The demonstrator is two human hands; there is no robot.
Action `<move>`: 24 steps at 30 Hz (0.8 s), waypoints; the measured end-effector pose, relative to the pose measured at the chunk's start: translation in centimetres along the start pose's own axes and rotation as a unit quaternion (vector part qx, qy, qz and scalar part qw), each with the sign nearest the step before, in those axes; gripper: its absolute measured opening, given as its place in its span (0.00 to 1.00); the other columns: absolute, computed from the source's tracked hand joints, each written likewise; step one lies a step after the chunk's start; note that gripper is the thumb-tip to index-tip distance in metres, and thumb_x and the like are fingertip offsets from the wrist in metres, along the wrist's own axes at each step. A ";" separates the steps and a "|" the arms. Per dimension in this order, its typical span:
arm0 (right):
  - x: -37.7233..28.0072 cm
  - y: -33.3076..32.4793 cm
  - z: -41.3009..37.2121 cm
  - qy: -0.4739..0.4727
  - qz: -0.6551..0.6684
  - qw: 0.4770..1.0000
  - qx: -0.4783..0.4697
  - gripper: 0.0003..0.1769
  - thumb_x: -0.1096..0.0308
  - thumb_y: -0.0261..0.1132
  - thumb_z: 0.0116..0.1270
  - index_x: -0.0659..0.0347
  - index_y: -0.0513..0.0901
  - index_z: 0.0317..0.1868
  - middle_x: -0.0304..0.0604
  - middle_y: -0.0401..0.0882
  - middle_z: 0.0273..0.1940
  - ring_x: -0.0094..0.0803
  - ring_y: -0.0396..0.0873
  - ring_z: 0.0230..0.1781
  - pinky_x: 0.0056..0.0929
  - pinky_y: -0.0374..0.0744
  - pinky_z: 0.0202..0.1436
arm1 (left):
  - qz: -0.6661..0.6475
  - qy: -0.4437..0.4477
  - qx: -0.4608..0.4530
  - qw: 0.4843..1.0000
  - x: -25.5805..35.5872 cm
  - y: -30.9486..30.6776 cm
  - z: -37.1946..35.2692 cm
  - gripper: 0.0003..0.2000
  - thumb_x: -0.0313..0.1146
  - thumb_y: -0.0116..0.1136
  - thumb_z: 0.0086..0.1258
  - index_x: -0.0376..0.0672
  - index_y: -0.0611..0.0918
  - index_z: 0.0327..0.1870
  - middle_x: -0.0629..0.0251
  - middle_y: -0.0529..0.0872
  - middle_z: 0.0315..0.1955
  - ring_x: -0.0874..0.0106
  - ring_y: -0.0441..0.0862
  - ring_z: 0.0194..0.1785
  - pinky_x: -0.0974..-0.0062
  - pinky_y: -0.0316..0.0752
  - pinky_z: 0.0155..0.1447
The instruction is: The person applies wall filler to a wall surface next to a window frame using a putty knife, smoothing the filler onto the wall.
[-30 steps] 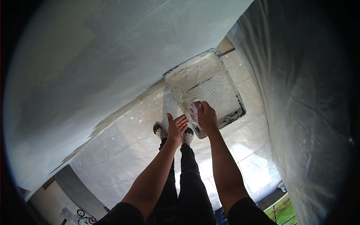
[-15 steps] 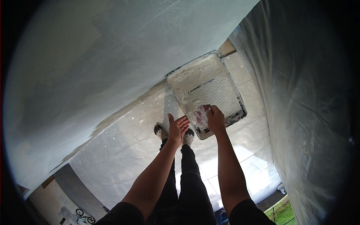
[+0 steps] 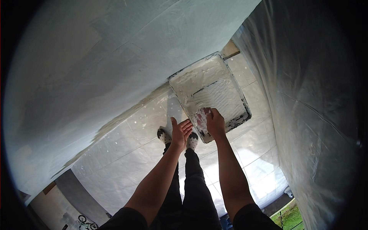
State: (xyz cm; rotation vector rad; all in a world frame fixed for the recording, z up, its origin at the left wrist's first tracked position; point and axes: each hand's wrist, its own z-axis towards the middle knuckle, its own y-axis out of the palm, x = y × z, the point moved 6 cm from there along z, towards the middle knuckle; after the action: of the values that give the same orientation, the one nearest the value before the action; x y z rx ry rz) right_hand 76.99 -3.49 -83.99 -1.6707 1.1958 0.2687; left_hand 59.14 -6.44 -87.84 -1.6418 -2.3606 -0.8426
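A paint tray [image 3: 234,78], its dark rim and ribbed slope smeared with off-white paint, lies at an angle before me. In my right hand [image 3: 216,123] is a reddish, flat-looking piece coated with white paint [image 3: 201,118]; its exact kind is hard to make out. That hand has its fingers closed on the piece's right end, over the tray's near corner. My left hand [image 3: 181,134] holds nothing, its fingers extended and thumb apart, just left of the tray's near edge and close to the painted piece.
A pale grey wall [image 3: 96,76] with uneven coating rises on the left. Plastic sheeting [image 3: 303,107] hangs on the right. My feet in spotted socks [image 3: 164,137] stand on a paint-speckled, tile-lined floor [image 3: 142,157]. A wooden piece [image 3: 230,50] lies behind the tray.
My right hand has shifted slightly left with the reddish piece, nearer the tray's left edge and my left hand. The left hand has hardly moved and stays open.
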 end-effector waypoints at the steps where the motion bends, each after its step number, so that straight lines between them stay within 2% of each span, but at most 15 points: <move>1: -0.1 -0.1 0.0 0.000 0.000 1.000 0.000 0.14 0.64 0.54 0.68 0.62 0.77 0.48 0.61 0.81 0.41 0.60 0.79 0.45 0.51 0.76 0.47 | -0.004 -0.003 0.001 1.000 0.0 0.0 0.0 0.54 0.77 0.20 0.65 0.27 0.67 0.67 0.44 0.72 0.64 0.57 0.68 0.69 0.63 0.57 0.74; 4: -0.5 -0.3 -0.3 -0.002 0.001 1.000 0.011 0.14 0.64 0.54 0.68 0.62 0.77 0.48 0.61 0.81 0.41 0.60 0.79 0.45 0.51 0.76 0.46 | 0.001 -0.006 -0.001 1.000 0.3 0.1 -0.2 0.54 0.77 0.20 0.64 0.27 0.67 0.67 0.44 0.72 0.64 0.57 0.68 0.69 0.63 0.57 0.74; 6: -0.7 -0.5 -0.6 -0.016 0.021 0.999 0.028 0.12 0.66 0.55 0.67 0.66 0.77 0.44 0.62 0.81 0.37 0.60 0.79 0.41 0.45 0.76 0.44 | 0.002 -0.006 0.000 1.000 0.3 0.1 -0.2 0.54 0.77 0.20 0.64 0.27 0.66 0.67 0.44 0.72 0.64 0.57 0.68 0.69 0.63 0.57 0.74; 13: -0.6 -0.2 -0.4 -0.017 0.028 0.999 0.034 0.13 0.66 0.55 0.67 0.66 0.77 0.44 0.63 0.80 0.38 0.60 0.79 0.42 0.46 0.76 0.45 | -0.006 -0.005 0.000 1.000 0.0 0.0 0.0 0.54 0.77 0.20 0.65 0.27 0.66 0.67 0.43 0.71 0.64 0.57 0.67 0.70 0.62 0.56 0.75; 19: -1.0 -0.1 0.4 -0.009 0.011 1.000 0.001 0.13 0.64 0.55 0.67 0.66 0.77 0.44 0.64 0.79 0.37 0.63 0.77 0.41 0.46 0.75 0.45 | -0.002 -0.004 -0.007 1.000 -0.1 -0.1 0.1 0.54 0.77 0.21 0.65 0.27 0.65 0.68 0.43 0.70 0.65 0.56 0.66 0.71 0.63 0.56 0.75; 21: -0.5 -0.1 1.0 -0.016 -0.007 1.000 -0.014 0.13 0.66 0.53 0.66 0.66 0.77 0.43 0.61 0.81 0.34 0.56 0.81 0.38 0.47 0.76 0.42 | -0.006 -0.005 -0.004 1.000 0.1 0.0 -0.1 0.53 0.77 0.22 0.65 0.26 0.66 0.67 0.43 0.71 0.64 0.57 0.67 0.70 0.63 0.57 0.75; 22: -0.2 -0.4 1.2 -0.018 -0.007 1.000 -0.013 0.13 0.66 0.53 0.66 0.66 0.77 0.43 0.61 0.81 0.34 0.56 0.81 0.38 0.47 0.76 0.42 | -0.011 -0.006 0.000 1.000 0.1 0.0 -0.2 0.53 0.77 0.23 0.65 0.26 0.66 0.67 0.44 0.71 0.64 0.57 0.68 0.69 0.63 0.57 0.74; 24: 1.6 -0.1 1.4 0.065 0.151 0.981 -0.100 0.12 0.67 0.56 0.66 0.68 0.78 0.43 0.51 0.83 0.33 0.39 0.84 0.36 0.38 0.77 0.40 | 0.002 -0.001 -0.006 1.000 0.2 -0.4 -0.3 0.53 0.77 0.23 0.65 0.27 0.66 0.67 0.44 0.71 0.64 0.57 0.67 0.69 0.63 0.56 0.75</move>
State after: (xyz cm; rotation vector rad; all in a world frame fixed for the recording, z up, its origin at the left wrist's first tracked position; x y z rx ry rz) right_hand 78.29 -3.26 -85.61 -1.6938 1.5667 0.4879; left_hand 58.71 -6.53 -87.69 -1.6515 -2.3585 -0.8558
